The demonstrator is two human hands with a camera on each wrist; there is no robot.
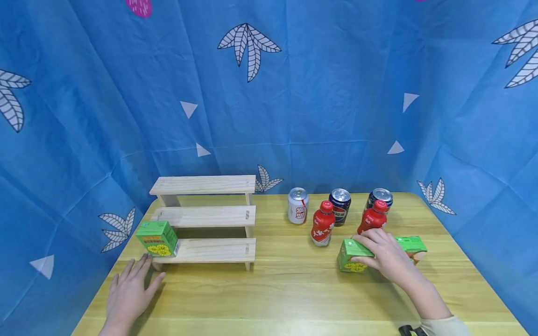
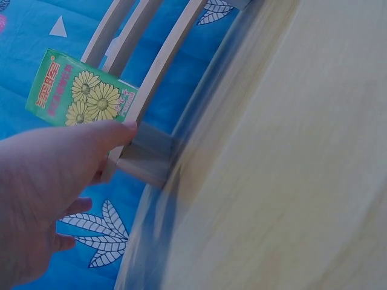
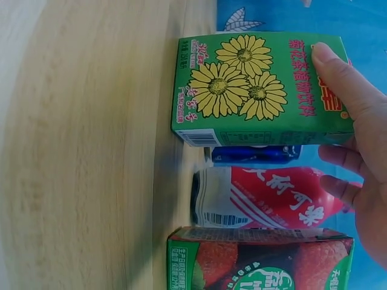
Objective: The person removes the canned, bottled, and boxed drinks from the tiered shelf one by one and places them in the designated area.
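Observation:
My right hand [image 1: 388,255] grips the upper part of a green drink carton [image 3: 260,90] with yellow flowers, thumb on the printed face. That carton is upright at the table's right side. Beside it stands another green drink carton [image 1: 413,246] with fruit pictures, partly behind the hand in the head view. On the left, a matching flower drink carton [image 1: 159,239] sits at the left end of the lowest tier of a wooden stepped rack [image 1: 214,251]. My left hand [image 1: 130,293] lies just in front, fingers extended, its fingertips close to the carton and the tier's edge.
Behind the right hand stand red bottles [image 1: 322,224], one partly hidden by that hand. Farther back are a white can [image 1: 298,206] and dark cans [image 1: 340,205]. A blue patterned cloth [image 1: 336,93] rises around the wooden table [image 1: 286,294].

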